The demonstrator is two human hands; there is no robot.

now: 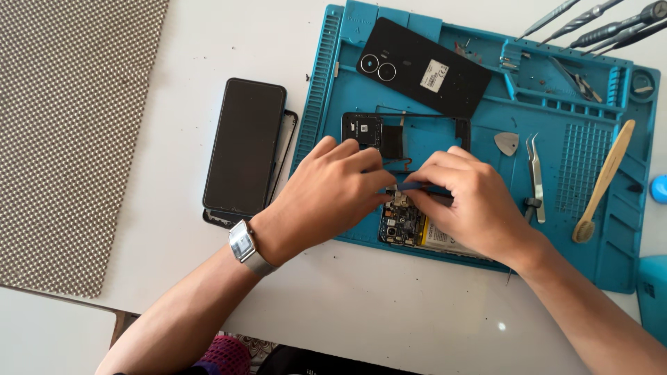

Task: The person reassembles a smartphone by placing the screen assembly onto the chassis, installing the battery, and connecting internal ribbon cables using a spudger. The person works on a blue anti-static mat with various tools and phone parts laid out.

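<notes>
Prying at opened phone (406,223), mat (611,257) centre: blue spudger (417,186) pinched by right hand (472,205); board steadied by left hand (326,198), curled, gripping nothing visible. Next: gentle leverage judged needed. Tweezers (536,177) at 3 o'clock.

Both forearms are bare, with no sleeves in sight. The left hand (326,191) has a wristwatch (244,244) just behind it: a rectangular silver case with a pale face on a silver metal mesh band. The right hand (472,201) has no ring, and its wrist carries no watch or band; the nails are short and plain
</notes>
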